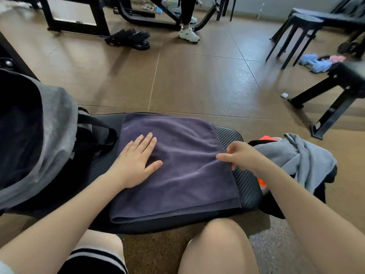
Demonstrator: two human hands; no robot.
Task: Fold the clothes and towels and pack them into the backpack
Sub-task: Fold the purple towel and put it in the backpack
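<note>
My left hand [136, 161] lies flat on the purple towel [177, 167], fingers straight. My right hand [240, 156] pinches its edge. I should lift it over slowly, edges matching. The backpack [49, 135] waits beside my left fingers.

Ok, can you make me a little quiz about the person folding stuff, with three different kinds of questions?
1. True or false: the left hand lies flat with straight fingers on the purple towel.
2. What does the right hand do? A) pinches the towel's right edge B) holds the backpack strap C) rests on a knee
3. Fill in: the open grey backpack sits to the ______ of the towel.

Key
1. True.
2. A.
3. Left. The grey garment is heaped on the other side, not yet folded.
</note>
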